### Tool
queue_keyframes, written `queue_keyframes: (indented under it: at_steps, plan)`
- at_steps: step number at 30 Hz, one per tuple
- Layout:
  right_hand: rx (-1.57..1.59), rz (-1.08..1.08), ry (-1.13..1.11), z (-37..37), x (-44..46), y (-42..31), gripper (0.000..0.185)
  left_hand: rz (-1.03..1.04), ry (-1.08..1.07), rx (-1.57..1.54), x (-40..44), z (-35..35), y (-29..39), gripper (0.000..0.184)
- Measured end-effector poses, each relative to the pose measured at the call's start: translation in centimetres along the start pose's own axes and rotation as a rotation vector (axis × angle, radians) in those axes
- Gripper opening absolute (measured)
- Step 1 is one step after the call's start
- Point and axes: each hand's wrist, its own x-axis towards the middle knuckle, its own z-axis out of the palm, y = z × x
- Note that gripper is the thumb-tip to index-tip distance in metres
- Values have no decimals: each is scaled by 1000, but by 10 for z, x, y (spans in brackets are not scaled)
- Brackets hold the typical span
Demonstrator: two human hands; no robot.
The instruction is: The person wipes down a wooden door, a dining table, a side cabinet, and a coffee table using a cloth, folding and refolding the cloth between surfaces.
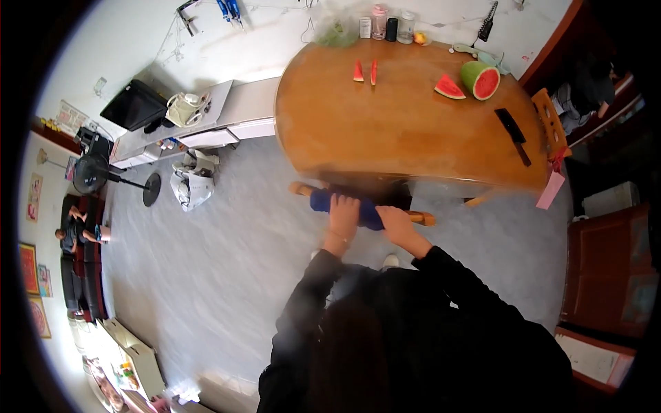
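A dark blue cloth (370, 215) lies over the top rail of a wooden chair (421, 218), whose ends stick out at both sides. My left hand (343, 215) is closed over the cloth and rail, left of the middle. At the cloth's right end, my right hand (401, 227) is closed round its edge; the fingertips are partly hidden. The chair stands close to the near edge of a wooden table (358, 131). On the table lie a cut watermelon (480, 80), a watermelon wedge (449, 87), two thin slices (358, 71) and a cleaver (513, 136).
Bottles and a jar (406, 27) line the wall behind the table. A second chair (549, 120) stands at the right. White bags (191, 186) and a black fan (93, 173) are on the floor at left. A person (74, 230) is on the far-left sofa.
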Motion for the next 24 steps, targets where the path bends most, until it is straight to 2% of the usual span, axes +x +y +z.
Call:
queue_keyframes:
  at_steps: [4,6,8,9,10,12,14,19,21,24]
  plan:
    - [-128,11,-28,-26,-38,37,49,8,4,-98,8,0,68,7]
    - [-239,-18,48,-27,-43,41,48,2,12,-121,15,11,94,8]
    - [-262,-23,54,-28,-39,33,44,-4,29,-140,17,15,96,9]
    - [-284,-7,65,-30,-36,28,40,21,-34,-145,17,14,94,9]
    - [-290,-21,64,-28,-34,27,40,47,-97,-149,18,12,90,8]
    - [-287,105,-33,-17,-29,28,42,95,-3,-197,14,11,76,9]
    - [-269,119,-32,-14,-25,29,43,216,35,-309,12,5,63,10]
    - [-280,187,-51,-13,-16,17,42,250,154,-388,5,-2,24,17]
    - [-283,273,-132,-8,-3,1,44,229,126,-408,0,-6,-10,22]
    - [-249,234,-127,9,23,-25,47,234,140,-491,-3,-9,-58,26]
